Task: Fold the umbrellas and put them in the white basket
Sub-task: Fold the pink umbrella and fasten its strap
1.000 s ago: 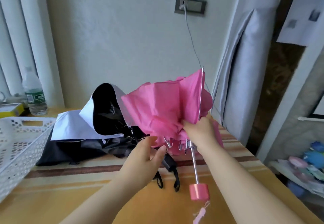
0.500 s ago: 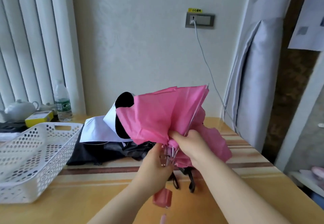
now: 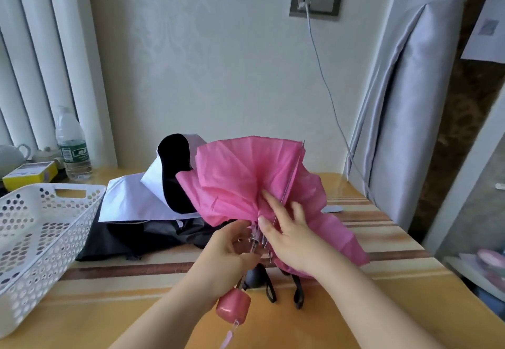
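A pink umbrella (image 3: 240, 182), half collapsed, is held above the table in the middle of the head view, its pink handle (image 3: 233, 306) hanging toward me. My left hand (image 3: 226, 253) grips the metal shaft and rib ends just below the canopy. My right hand (image 3: 289, 231) lies on the pink fabric with fingers spread and straight, touching a rib. Behind it a black and white umbrella (image 3: 153, 201) lies crumpled on the table. The white basket (image 3: 41, 228) with a perforated wall stands at the left, and nothing shows inside it.
A water bottle (image 3: 72, 149), a yellow box (image 3: 30, 175) and a teapot (image 3: 11, 156) stand at the back left. A charging cable (image 3: 325, 83) hangs from the wall socket. A grey curtain (image 3: 404, 108) is at the right. Black straps (image 3: 273, 288) lie under my hands.
My right hand let go of the bunched canopy base and spread its fingers over the fabric. My left hand closed on the shaft. The view shifted left, showing more basket.
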### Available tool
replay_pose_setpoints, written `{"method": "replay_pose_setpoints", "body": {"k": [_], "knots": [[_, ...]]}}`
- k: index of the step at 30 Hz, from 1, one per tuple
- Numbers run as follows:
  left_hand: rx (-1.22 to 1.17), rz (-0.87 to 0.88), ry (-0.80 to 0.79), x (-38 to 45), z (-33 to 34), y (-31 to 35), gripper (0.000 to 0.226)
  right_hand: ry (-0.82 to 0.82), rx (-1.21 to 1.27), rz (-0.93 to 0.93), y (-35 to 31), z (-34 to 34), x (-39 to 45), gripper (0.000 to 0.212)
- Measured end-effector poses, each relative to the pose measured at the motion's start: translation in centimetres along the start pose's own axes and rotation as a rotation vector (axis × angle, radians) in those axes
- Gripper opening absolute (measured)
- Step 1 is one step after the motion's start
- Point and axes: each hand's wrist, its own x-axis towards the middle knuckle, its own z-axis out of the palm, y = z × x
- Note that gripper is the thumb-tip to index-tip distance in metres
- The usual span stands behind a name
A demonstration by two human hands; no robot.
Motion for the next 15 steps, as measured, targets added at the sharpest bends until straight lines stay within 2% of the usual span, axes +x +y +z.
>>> {"method": "replay_pose_setpoints", "body": {"k": [5, 9, 11, 15], "knots": [[-0.028, 0.06, -0.095, 2.7, 0.6, 0.5, 0.04, 0.202, 0.266, -0.132, 1.0, -1.0, 1.9, 0.043], [-0.066, 0.004, -0.172, 4.6, 1.2, -0.8, 0.043, 0.264, 0.473, -0.062, 2.6, -0.9, 3.1, 0.029], [-0.093, -0.011, -0.17, 5.0, 1.5, -1.6, 0.042, 0.296, 0.578, -0.038, 3.6, 0.0, 3.4, 0.031], [-0.118, -0.012, -0.083, 5.2, 2.0, -2.6, 0.039, 0.355, 0.556, -0.042, 4.8, 1.1, 4.1, 0.035]]}}
